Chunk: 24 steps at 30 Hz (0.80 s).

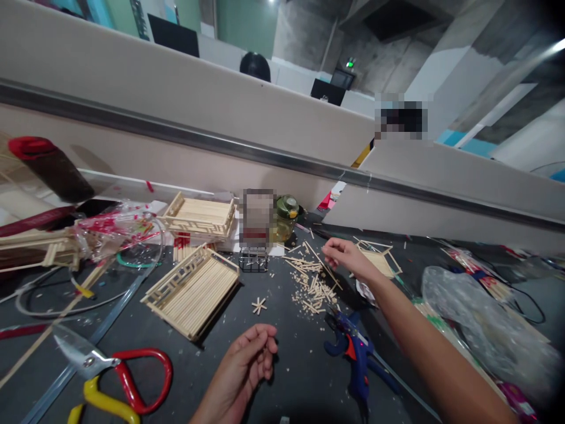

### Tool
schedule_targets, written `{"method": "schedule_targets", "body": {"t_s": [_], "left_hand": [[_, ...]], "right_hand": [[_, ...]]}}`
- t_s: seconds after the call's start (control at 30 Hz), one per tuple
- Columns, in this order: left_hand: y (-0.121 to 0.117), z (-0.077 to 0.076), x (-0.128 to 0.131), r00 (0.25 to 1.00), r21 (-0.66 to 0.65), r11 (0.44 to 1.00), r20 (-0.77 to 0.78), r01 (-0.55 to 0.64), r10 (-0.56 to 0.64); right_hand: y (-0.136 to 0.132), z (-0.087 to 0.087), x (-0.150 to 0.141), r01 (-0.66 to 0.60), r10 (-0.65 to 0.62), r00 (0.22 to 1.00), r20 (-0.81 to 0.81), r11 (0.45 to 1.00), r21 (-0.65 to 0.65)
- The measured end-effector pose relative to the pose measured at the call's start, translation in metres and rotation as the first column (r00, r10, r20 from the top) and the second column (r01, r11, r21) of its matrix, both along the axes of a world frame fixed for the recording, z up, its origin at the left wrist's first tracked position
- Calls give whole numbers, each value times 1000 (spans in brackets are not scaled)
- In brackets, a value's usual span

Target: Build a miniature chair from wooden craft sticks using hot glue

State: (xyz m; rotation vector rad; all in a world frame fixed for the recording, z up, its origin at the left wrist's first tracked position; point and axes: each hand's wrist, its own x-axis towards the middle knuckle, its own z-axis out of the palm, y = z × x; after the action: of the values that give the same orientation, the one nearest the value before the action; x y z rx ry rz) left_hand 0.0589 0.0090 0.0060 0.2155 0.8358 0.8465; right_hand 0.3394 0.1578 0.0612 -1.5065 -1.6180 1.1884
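My left hand (253, 359) is low in the middle, over the dark table, its fingers loosely curled with the thumb against the index finger. Nothing shows in it. Just beyond it lies a small star of short wooden sticks (259, 305). My right hand (342, 254) reaches forward with bent fingers closed; whether they hold anything is hidden. Beside its fingertips is a long thin stick (321, 263), at the edge of a pile of cut wooden sticks (315, 288). A blue glue gun (359, 356) and blue-handled cutters (338, 333) lie below my right forearm.
Two stick-built trays with railings, one nearer (198, 294) and one farther (200, 209), stand left of centre. Red-and-yellow-handled scissors (128, 377) lie front left. A stick frame (384, 259) and a clear plastic bag (472, 318) are at right. A partition (176, 135) closes the back.
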Motion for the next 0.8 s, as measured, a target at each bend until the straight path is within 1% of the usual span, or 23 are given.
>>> {"method": "schedule_targets", "body": {"t_s": [0.13,0.33,0.43,0.5,0.6,0.73,0.8], "left_hand": [[0,1,0,1000,-1,1000,11,2,-2],[0,0,-1,1000,15,1000,16,8,-8],[-2,-2,-1,1000,23,999,9,26,-27],[-4,-2,-1,999,27,999,7,34,-35],[-4,-2,0,1000,15,1000,15,22,-23],[-2,-2,-1,1000,8,1000,30,1,-1],[-1,-2,-1,1000,18,1000,31,1,-2]], "right_hand": [[0,6,-3,-29,28,999,41,1000,12],[1,3,-3,17,-17,989,147,1000,1],[2,-2,0,-53,57,969,239,998,-22],[2,-7,2,-118,104,942,319,993,26],[3,-11,6,-160,103,923,370,979,126],[4,-13,12,-150,90,931,354,978,146],[5,-17,15,-172,93,902,421,973,154]]}}
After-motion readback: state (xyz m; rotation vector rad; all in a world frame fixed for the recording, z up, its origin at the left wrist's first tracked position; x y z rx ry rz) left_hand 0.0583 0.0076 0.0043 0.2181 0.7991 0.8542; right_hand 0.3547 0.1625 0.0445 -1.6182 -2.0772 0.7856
